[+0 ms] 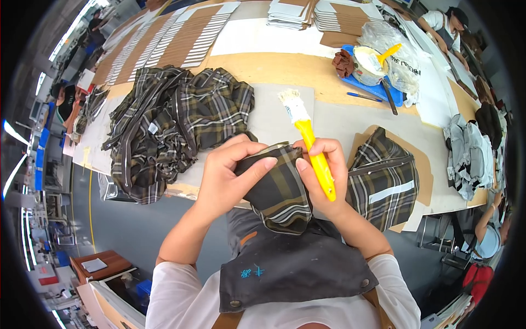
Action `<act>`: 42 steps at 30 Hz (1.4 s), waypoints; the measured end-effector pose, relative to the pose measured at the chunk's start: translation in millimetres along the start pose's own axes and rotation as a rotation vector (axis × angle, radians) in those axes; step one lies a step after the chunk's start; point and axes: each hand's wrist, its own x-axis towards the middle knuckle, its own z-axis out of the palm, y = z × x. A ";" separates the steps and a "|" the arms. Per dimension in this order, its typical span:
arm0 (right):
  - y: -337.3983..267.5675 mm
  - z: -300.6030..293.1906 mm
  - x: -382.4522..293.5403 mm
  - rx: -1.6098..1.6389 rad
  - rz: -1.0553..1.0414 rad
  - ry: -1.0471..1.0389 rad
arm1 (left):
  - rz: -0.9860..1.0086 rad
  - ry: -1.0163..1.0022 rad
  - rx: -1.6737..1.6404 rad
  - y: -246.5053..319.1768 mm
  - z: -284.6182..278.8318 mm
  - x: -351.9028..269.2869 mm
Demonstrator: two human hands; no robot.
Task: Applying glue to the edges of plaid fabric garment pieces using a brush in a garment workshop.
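Both my hands hold a dark plaid fabric piece (283, 185) over the table's near edge. My left hand (234, 168) pinches its upper left edge between thumb and fingers. At its upper right corner, my right hand (324, 172) grips the cloth and also holds a yellow-handled paint brush (308, 135), bristles pointing up and coated white. To the left lies a heap of plaid fabric pieces (176, 119) with dark zippers. On the right, a plaid piece with a zipper and a pale strip (386, 181) rests on brown card (425, 177).
Stacked brown and white card panels (193, 33) line the far side. A blue tray (396, 96) holds a tub of white paste (367, 61) with another yellow brush (388, 53); a blue pen (363, 97) lies nearby. Grey-white bundles (470, 156) lie at right. Other people (446, 28) are around.
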 end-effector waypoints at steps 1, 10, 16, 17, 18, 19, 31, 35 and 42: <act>3.7 -1.5 -1.8 -0.053 -0.050 0.021 | -0.138 0.024 -0.202 -1.4 7.4 0.1; -24.0 -48.6 5.1 -0.131 0.012 0.175 | -0.560 -0.070 -0.673 -15.7 21.4 12.9; -44.8 -52.0 10.1 -0.203 0.183 -0.065 | -0.594 -0.087 -0.712 -14.4 23.9 16.6; -42.5 -56.4 10.7 -0.169 0.134 0.024 | -0.585 -0.084 -0.723 -13.0 24.1 17.5; -41.4 -58.6 11.2 -0.134 0.084 0.112 | -0.585 -0.082 -0.722 -13.1 23.4 17.4; -49.0 -54.6 10.7 -0.056 0.154 0.066 | -0.594 -0.090 -0.730 -13.3 21.9 17.1; -49.7 -47.7 14.3 -0.258 0.083 0.049 | -0.614 -0.098 -0.787 -13.3 19.8 17.2; -44.9 -38.4 13.1 -0.280 0.032 -0.091 | -0.644 -0.095 -0.806 -11.2 19.7 15.7; -41.7 -45.9 16.5 -0.467 -0.045 -0.028 | -0.631 -0.098 -0.795 -8.0 16.4 17.0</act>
